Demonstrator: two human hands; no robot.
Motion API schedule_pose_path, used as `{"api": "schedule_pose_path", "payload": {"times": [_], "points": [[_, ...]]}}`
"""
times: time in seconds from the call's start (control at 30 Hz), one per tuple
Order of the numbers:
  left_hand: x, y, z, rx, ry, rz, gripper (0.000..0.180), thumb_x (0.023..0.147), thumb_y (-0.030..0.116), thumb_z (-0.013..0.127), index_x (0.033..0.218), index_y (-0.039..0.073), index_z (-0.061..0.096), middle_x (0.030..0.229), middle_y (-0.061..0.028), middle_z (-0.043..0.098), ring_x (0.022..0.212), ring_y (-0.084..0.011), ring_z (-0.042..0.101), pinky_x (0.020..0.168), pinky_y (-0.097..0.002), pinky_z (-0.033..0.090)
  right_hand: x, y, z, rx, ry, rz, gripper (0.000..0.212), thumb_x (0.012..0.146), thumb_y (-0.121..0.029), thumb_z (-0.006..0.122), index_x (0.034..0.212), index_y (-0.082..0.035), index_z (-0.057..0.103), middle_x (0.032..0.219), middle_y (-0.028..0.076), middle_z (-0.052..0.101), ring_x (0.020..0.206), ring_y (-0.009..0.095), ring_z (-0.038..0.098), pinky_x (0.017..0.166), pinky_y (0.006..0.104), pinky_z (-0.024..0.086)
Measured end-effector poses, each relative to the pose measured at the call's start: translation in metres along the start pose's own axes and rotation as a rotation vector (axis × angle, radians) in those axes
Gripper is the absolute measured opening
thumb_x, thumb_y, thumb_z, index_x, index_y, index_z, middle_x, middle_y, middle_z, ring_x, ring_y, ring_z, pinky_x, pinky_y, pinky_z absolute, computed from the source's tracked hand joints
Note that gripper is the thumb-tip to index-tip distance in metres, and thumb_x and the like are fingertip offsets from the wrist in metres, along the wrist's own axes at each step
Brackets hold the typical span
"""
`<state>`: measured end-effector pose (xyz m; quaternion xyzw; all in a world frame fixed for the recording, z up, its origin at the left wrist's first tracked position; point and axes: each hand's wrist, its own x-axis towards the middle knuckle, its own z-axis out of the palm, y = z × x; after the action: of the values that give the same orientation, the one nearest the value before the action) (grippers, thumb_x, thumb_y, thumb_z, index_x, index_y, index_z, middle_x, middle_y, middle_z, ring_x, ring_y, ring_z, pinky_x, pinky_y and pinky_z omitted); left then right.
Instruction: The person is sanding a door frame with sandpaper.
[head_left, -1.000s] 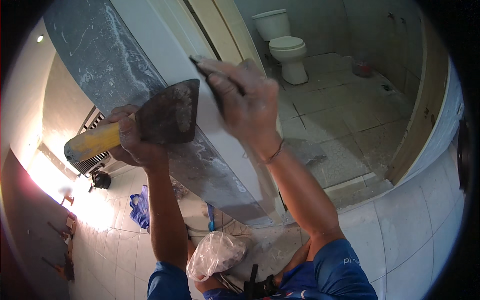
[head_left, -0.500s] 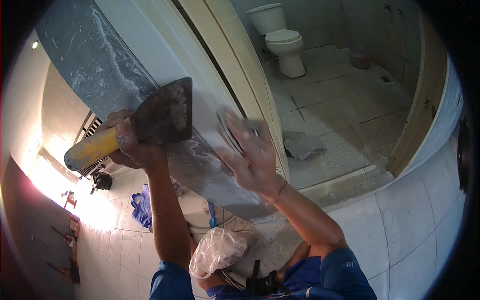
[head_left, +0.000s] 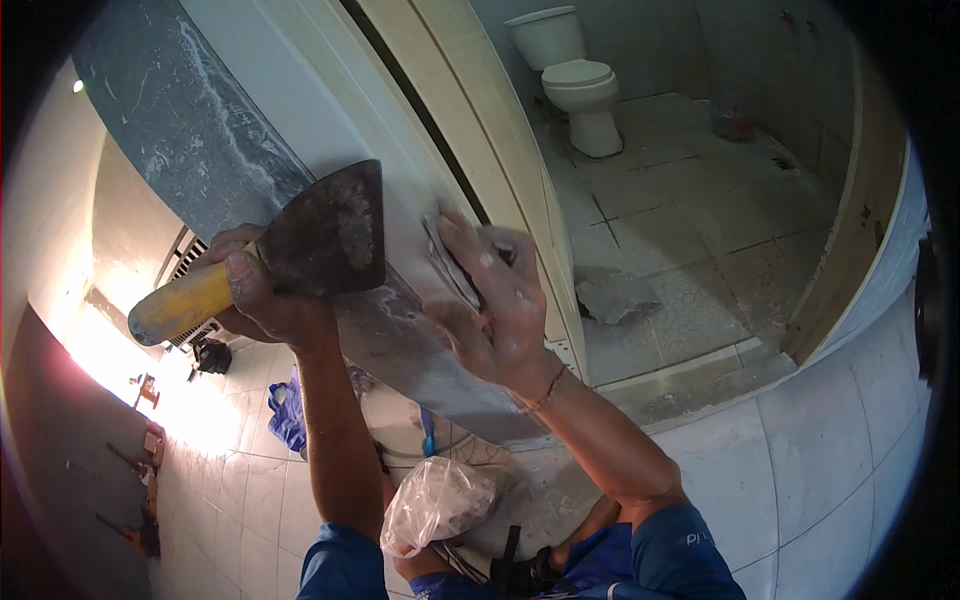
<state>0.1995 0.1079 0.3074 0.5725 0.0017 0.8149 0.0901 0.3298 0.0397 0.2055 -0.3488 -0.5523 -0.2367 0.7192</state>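
Observation:
My left hand [head_left: 262,300] is wrapped round the yellow handle of a wide putty knife [head_left: 330,235], its dark, stained blade tilted up to the right in front of the wall. Against the white-coated strip of wall [head_left: 325,110] beside the door frame, my right hand [head_left: 500,315] presses a folded thin sheet [head_left: 452,265] that looks like sandpaper. Its fingers are slightly blurred and dusted white. A grey bare band [head_left: 205,110] of the wall runs alongside the white strip.
The cream door frame [head_left: 475,130] stands right of my right hand, with a toilet [head_left: 582,90] in the tiled room beyond. A clear plastic bag [head_left: 435,500] lies by my legs. Blue cloth [head_left: 287,415] and tools [head_left: 140,500] lie on the floor at left.
My right hand has shifted slightly left along the white strip with the sheet. The putty knife stays nearly where it was; the view has turned a little.

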Motion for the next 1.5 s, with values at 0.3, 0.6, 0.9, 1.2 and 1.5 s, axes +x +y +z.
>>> {"api": "schedule_pose_path", "payload": {"times": [0.3,0.6,0.9,1.2,1.5], "points": [[-0.001,-0.004,-0.008,-0.074,0.027,-0.029,0.026,0.074,0.023,0.059,0.089,0.004,0.047,0.078,-0.0097,0.051,0.074,-0.0175,0.052,0.069,-0.0306,0.046,-0.001,-0.006,0.000,-0.005,-0.022,0.020,0.059,0.079,-0.036,0.065,0.121,0.004,0.051,0.119,0.016,0.057,0.093,0.029,0.050,0.086,0.0358,0.039],[0.000,-0.001,-0.009,-0.092,0.063,-0.069,0.024,0.074,0.020,0.058,0.090,0.004,0.048,0.080,-0.0107,0.052,0.076,-0.0183,0.051,0.070,-0.0308,0.044,0.024,-0.006,0.003,0.007,-0.027,-0.045,0.064,0.078,-0.039,0.065,0.122,0.004,0.050,0.115,0.017,0.060,0.100,0.033,0.049,0.092,0.0385,0.035],[-0.001,-0.009,-0.010,-0.091,0.050,-0.050,0.023,0.076,0.022,0.059,0.086,0.004,0.049,0.080,-0.0117,0.052,0.075,-0.0175,0.050,0.071,-0.0308,0.042,0.042,-0.004,0.009,0.026,0.014,-0.071,0.067,0.075,-0.042,0.067,0.123,0.003,0.050,0.114,0.015,0.060,0.102,0.032,0.048,0.091,0.0385,0.036],[0.000,-0.003,-0.008,-0.115,0.040,-0.081,0.022,0.076,0.023,0.059,0.085,0.005,0.049,0.078,-0.0109,0.051,0.077,-0.0176,0.050,0.072,-0.0303,0.040,-0.002,-0.004,-0.008,0.084,-0.117,0.028,0.071,0.071,-0.040,0.071,0.126,-0.001,0.047,0.124,0.013,0.054,0.110,0.034,0.044,0.096,0.0429,0.033],[-0.004,-0.008,-0.007,-0.100,0.066,-0.037,0.018,0.076,0.017,0.057,0.086,0.004,0.049,0.078,-0.0098,0.051,0.076,-0.0176,0.049,0.074,-0.0303,0.040,0.049,0.008,0.007,0.141,-0.064,-0.086,0.070,0.071,-0.040,0.071,0.125,-0.001,0.049,0.123,0.014,0.054,0.117,0.036,0.042,0.098,0.0425,0.033]]}}
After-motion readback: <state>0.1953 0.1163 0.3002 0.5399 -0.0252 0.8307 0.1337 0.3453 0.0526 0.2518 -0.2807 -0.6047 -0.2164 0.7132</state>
